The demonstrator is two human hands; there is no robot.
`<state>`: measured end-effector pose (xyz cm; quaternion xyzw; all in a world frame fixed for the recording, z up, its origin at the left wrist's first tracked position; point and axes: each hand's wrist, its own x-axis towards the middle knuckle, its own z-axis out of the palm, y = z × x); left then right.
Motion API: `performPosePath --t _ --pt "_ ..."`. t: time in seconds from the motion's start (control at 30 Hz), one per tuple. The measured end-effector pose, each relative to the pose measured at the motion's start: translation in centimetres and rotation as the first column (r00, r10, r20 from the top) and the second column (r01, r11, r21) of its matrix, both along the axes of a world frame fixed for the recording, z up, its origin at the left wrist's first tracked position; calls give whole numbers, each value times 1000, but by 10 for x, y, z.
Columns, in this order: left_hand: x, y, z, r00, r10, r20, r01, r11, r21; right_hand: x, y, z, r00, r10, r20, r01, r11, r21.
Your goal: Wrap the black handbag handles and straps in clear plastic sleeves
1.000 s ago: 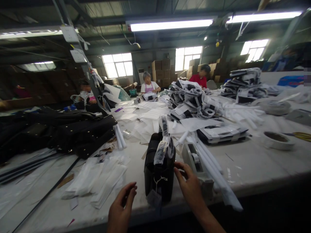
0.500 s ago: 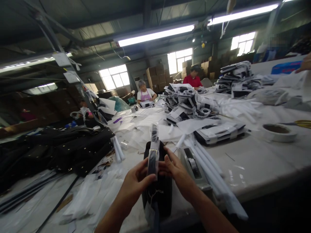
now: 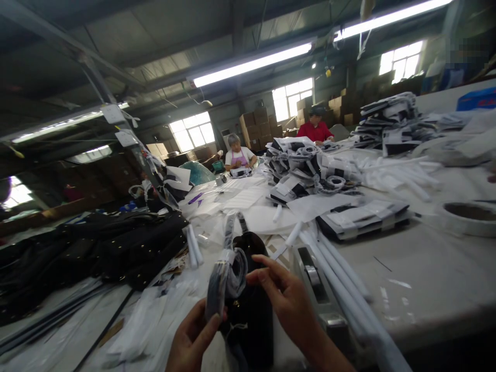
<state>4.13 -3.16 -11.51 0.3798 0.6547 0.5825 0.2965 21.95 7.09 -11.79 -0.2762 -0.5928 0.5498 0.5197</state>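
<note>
In the head view, a black bag point(image 3: 253, 330) is on the table in front of me, with a plastic-wrapped handle point(image 3: 228, 227) rising at its far end. My left hand point(image 3: 199, 325) pinches the lower end of a coiled strap point(image 3: 217, 287) covered in clear wrap, its rolled side facing right. To the right of the coil, my right hand point(image 3: 281, 287) hovers over the bag with fingers apart and nothing visible in them. Beside that hand stands a grey tape dispenser point(image 3: 323, 289).
White foam tubes point(image 3: 344, 268) lie right of the dispenser. Packed bags point(image 3: 364, 217) and a tape roll point(image 3: 468, 217) are farther right. Black bags point(image 3: 96, 253) fill the left. Wrapped goods point(image 3: 294, 165) are heaped ahead; two people point(image 3: 238, 155) sit beyond.
My left hand has tilted the coiled strap left, so its rolled side now shows. My right hand has come away from the strap. The view has shifted slightly left.
</note>
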Motion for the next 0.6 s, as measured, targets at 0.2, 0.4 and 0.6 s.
performPosePath --t 0.2,0.4,0.6 --pt "3 -1 -12 988 104 -111 -107 994 -23 12 -4 -93 948 -266 174 284 955 -86" --pt "13 8 -43 894 222 -390 -228 973 33 -13 -15 -161 997 19 72 8 936 -351" --pt "3 17 -56 968 185 -172 -204 973 -105 -31 -20 -170 977 9 -214 -92 920 -381"
